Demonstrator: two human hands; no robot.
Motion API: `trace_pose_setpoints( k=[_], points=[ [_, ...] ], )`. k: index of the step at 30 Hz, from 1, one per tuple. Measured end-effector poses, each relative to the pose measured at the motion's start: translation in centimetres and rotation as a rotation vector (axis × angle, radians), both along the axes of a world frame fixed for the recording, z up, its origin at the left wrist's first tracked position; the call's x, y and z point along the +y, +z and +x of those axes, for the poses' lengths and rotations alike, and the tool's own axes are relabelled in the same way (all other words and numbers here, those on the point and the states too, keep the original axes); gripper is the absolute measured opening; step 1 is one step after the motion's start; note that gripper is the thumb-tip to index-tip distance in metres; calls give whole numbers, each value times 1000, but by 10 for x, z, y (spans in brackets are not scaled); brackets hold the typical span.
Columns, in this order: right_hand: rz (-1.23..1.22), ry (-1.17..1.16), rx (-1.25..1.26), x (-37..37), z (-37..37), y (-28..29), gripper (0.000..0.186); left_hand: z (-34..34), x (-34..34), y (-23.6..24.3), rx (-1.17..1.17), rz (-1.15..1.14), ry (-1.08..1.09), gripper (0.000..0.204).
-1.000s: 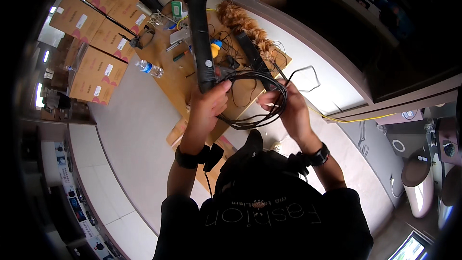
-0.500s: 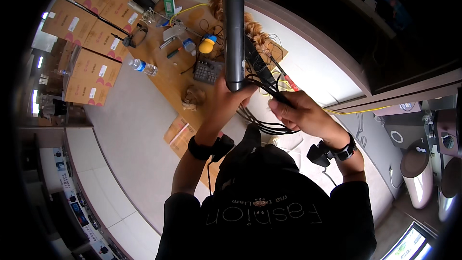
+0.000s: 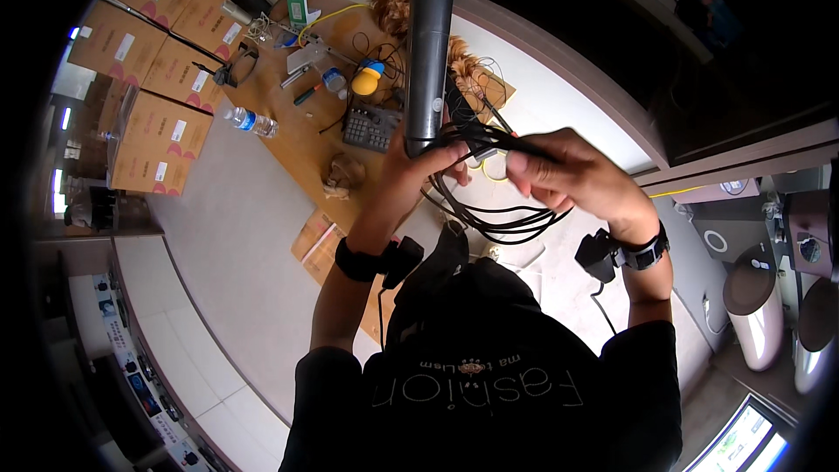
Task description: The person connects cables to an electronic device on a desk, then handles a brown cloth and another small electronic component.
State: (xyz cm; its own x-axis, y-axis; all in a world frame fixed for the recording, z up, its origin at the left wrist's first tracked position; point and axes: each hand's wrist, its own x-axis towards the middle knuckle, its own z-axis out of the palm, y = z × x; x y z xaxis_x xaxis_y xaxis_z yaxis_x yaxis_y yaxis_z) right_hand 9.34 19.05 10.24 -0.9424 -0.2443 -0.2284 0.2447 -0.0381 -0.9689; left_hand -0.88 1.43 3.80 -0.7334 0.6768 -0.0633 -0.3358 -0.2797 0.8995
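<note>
Black tube [image 3: 429, 48], cable coil [image 3: 476, 134]: aloft before torso [image 3: 489, 332]. Left hand [image 3: 409, 177] clamped round tube's base, right hand [image 3: 581, 177] round coil. Tube likely rigid, slippery (grip mid-barrel); cable probably light, springy, best pinched loops together.

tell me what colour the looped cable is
Black; the looped cable shows best in the head view.

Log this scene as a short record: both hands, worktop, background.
Left hand: grips the black microphone at its lower end
Right hand: holds loops of black cable
Brown worktop: bears a grey keypad-like device and a yellow-and-blue object
Background, left: stacked cardboard boxes
</note>
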Motion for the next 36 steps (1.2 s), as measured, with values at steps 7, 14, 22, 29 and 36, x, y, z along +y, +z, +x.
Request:
trace_pose_setpoints(
  k=[7, 14, 22, 29, 36],
  points=[
    [-107, -186, -20, 21, -9, -11, 39, -3, -10, 11, -255, 221, -232, 51],
    [-74, -143, 150, 15, -18, -31, 38, -7, -9, 9, -271, 203, -155, 53],
    [-870, -281, 185, -11, -31, -157, 49, -1, 12, 33, -151, 103, 40, 43],
    [-554, -96, -2, -31, 27, -178, 27, -14, 0, 23, 13, 22, 207, 41],
    [737, -711, 318, 14, 36, -160, 10, -10, -6, 19, -30, -37, 204, 34]
  ],
)
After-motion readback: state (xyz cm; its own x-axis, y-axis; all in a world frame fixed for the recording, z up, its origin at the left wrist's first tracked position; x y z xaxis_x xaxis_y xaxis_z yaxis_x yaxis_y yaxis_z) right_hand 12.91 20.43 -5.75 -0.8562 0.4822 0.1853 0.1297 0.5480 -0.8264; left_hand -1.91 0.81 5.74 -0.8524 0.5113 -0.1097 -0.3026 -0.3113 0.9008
